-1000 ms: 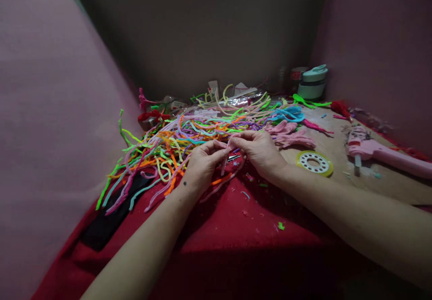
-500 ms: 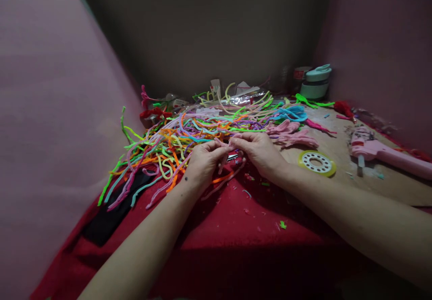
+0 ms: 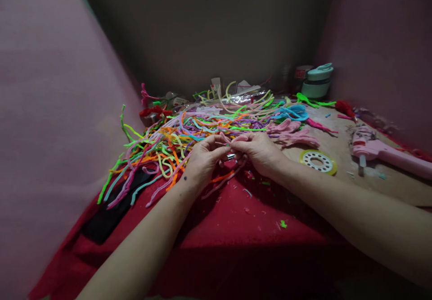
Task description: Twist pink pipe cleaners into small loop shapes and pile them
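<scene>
Between my hands is a pink pipe cleaner (image 3: 225, 138), bent, its fuzzy ends showing above the fingertips. My left hand (image 3: 206, 158) pinches it from the left between thumb and fingers. From the right, my right hand (image 3: 258, 152) grips it as well, the two thumbs nearly meeting. Just under the fingers a small metal tool (image 3: 231, 156) lies mostly hidden; its kind I cannot make out. Behind the hands spreads a tangled pile of coloured pipe cleaners (image 3: 162, 142). Bent pink pipe-cleaner loops (image 3: 299, 138) rest right of my right hand.
On the brown board to the right are a yellow-rimmed tape roll (image 3: 317, 162) and a pink glue gun (image 3: 381, 149). A mint-green lidded container (image 3: 316, 81) stands at the back. A black item (image 3: 108, 216) lies on the red cloth (image 3: 236, 228), with small scraps scattered about.
My fingers have shifted on the pink pipe cleaner, and more of it now shows above the fingertips. The piece that hung below my left hand is no longer visible there.
</scene>
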`<act>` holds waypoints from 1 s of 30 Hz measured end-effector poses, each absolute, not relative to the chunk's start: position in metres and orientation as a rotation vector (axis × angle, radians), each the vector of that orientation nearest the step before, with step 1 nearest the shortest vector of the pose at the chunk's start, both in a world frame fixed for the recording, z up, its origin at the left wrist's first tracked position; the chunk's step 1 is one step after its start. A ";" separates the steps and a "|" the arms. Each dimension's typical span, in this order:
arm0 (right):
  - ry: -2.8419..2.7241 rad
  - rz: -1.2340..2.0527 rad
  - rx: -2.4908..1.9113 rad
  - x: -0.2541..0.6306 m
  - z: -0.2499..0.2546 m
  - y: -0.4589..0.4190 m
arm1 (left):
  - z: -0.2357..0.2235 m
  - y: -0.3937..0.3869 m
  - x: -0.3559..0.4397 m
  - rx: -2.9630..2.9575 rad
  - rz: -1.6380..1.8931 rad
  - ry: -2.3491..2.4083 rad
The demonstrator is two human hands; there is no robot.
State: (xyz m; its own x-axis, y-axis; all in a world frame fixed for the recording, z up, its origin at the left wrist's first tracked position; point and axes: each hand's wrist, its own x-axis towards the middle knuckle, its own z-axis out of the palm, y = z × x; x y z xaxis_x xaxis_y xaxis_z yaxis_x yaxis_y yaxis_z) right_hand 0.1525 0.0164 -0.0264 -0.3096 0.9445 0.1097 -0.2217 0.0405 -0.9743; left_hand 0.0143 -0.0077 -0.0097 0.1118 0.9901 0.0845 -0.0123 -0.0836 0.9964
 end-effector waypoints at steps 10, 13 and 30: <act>-1.396 1.463 -1.005 0.151 -0.020 0.012 | -0.016 -0.006 0.018 1.411 1.312 1.180; -1.388 1.468 -0.974 0.151 -0.018 0.011 | -0.016 -0.008 0.020 1.530 1.369 1.222; -1.500 1.384 -0.701 0.160 -0.009 0.012 | -0.001 -0.008 0.002 1.308 1.073 0.999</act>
